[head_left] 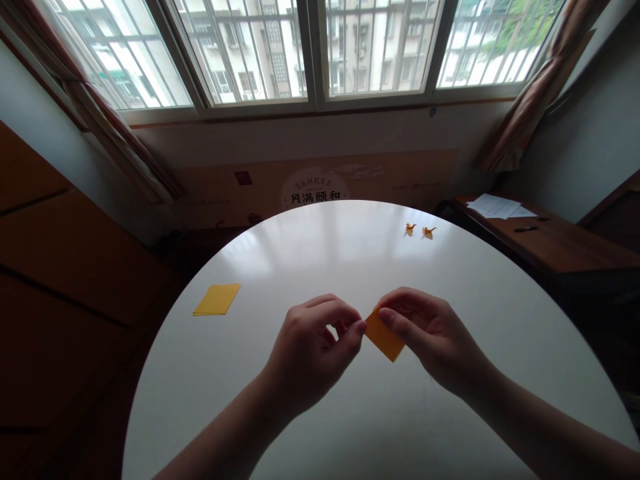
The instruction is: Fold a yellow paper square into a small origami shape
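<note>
An orange piece of origami paper (391,340), folded into a small square, is held above the white table between my two hands. My left hand (320,340) pinches its left corner between thumb and forefinger. Around the upper right side of the paper, my right hand (430,330) is closed, with the thumb lying on the near face. The right corner is hidden behind that hand. A small stack of yellow paper sheets (217,299) lies to the left. Two small folded paper cranes, one crane (410,230) beside another crane (429,233), stand at the far right.
The round white table (310,260) has its curved far edge before a wall with barred windows (265,53). On the right is a brown wooden desk (565,240) with white papers (500,206) on it. An orange-brown cabinet (60,293) stands at the left.
</note>
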Motion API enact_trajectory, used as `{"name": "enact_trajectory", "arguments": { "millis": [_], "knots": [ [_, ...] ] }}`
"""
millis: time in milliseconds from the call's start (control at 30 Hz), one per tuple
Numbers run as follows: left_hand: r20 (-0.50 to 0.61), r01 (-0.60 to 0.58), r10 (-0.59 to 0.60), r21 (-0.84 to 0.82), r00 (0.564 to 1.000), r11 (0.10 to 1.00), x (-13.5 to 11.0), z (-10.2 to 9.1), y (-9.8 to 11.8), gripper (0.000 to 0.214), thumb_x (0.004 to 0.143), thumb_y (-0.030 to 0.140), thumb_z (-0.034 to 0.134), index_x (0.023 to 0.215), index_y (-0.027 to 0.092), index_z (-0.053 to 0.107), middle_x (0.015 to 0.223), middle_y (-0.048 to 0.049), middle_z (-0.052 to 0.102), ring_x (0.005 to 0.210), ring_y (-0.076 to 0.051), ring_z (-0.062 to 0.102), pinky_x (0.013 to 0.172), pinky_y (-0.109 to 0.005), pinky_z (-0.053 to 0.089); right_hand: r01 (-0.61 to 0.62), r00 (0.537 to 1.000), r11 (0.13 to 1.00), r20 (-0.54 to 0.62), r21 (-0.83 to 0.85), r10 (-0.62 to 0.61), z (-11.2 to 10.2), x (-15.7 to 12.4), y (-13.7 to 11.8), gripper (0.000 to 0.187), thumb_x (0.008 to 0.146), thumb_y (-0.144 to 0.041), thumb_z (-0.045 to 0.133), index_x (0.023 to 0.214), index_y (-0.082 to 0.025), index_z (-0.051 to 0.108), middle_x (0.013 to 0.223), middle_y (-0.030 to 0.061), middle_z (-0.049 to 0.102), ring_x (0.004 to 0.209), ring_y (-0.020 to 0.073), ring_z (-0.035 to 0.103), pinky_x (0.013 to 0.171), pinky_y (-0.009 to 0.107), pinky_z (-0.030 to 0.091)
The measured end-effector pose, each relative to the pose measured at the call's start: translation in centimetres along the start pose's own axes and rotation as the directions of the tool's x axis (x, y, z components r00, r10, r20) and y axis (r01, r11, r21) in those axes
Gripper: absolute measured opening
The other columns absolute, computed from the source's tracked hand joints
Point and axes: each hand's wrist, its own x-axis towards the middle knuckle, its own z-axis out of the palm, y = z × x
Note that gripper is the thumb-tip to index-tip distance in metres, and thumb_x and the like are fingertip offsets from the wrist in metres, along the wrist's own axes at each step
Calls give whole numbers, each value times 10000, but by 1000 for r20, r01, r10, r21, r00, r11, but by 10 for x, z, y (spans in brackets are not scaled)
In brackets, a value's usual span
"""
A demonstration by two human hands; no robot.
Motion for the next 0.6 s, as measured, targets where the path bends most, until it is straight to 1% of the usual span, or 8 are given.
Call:
{"name": "enact_trajectory", "arguments": {
  "millis": [67, 200, 300, 433, 600],
  "knots": [
    [2, 16, -16, 5, 1000, 1000, 0, 0, 0, 123, 859, 146, 626, 752, 160, 685, 714, -12, 659, 610, -105, 601, 487, -160, 495, 15, 1000, 1000, -13, -7, -15, 0, 1, 1, 108, 921, -328, 707, 907, -221, 719, 824, 4, 692, 770, 130, 647, 665, 196, 536],
    [8, 46, -46, 38, 999, 998, 1, 0, -1, 137, 854, 147, 622, 728, 163, 673, 701, -9, 652, 611, -108, 602, 503, -172, 497, 3, 1000, 1000, -16, -18, -3, 1, 1, 2, 135, 926, -337, 691, 880, -211, 709, 791, 7, 689, 737, 140, 646, 633, 209, 531],
    [7, 58, -58, 41, 998, 997, 1, 1, -2, 118, 875, 179, 624, 768, 160, 672, 760, -21, 663, 630, -112, 615, 521, -184, 515, -4, 1000, 996, -3, -84, 3, 1, 1, 2, 131, 915, -330, 695, 871, -208, 715, 787, 9, 694, 725, 146, 651, 632, 218, 530],
    [11, 19, -19, 20, 1000, 1000, 0, 3, -6, 113, 901, 212, 626, 806, 165, 665, 813, -25, 658, 654, -111, 620, 531, -185, 517, 22, 999, 975, 39, -223, -13, 3, 0, 2, 89, 899, -276, 697, 860, -207, 737, 780, 8, 708, 718, 148, 662, 639, 220, 524],
    [51, -37, 33, 92, 998, 995, -1, 5, -9, 133, 930, 178, 570, 808, 171, 622, 819, -22, 623, 675, -119, 582, 575, -216, 494, 27, 998, 959, 56, -281, -12, 7, 1, 0, 91, 892, -231, 673, 844, -196, 742, 783, 14, 730, 721, 157, 681, 636, 225, 531]
  ]
}}
